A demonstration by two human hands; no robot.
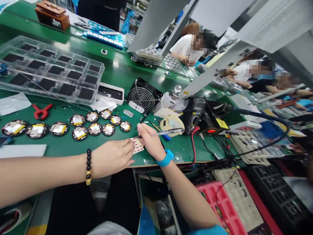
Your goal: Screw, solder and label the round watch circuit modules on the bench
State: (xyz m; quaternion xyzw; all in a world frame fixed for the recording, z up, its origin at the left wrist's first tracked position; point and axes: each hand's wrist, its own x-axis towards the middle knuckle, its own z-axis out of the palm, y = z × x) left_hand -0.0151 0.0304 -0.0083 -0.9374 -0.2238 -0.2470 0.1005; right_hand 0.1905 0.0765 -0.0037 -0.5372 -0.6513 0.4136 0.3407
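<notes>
A small white sheet with rows of red dots (138, 147) lies at the near edge of the green bench, partly covered by both hands. My left hand (113, 155) rests at its left side, fingers stretched out and fingertips touching the sheet. Over the right side of the sheet, my right hand (149, 138) is closed around a pen (168, 132) whose pale barrel sticks out to the right. A dark tip shows by the right fingertips. Left of the hands sit several round circuit boards (80, 133) with white and yellow parts.
A clear compartment tray (42, 69) stands back left, with red clamps (42, 111) before it. Beyond the hands are a black fan (143, 96), a metal-topped bottle (171, 97) and a multimeter (194, 111). Cables hang at right, near a pink tray (226, 211). Other people sit farther back.
</notes>
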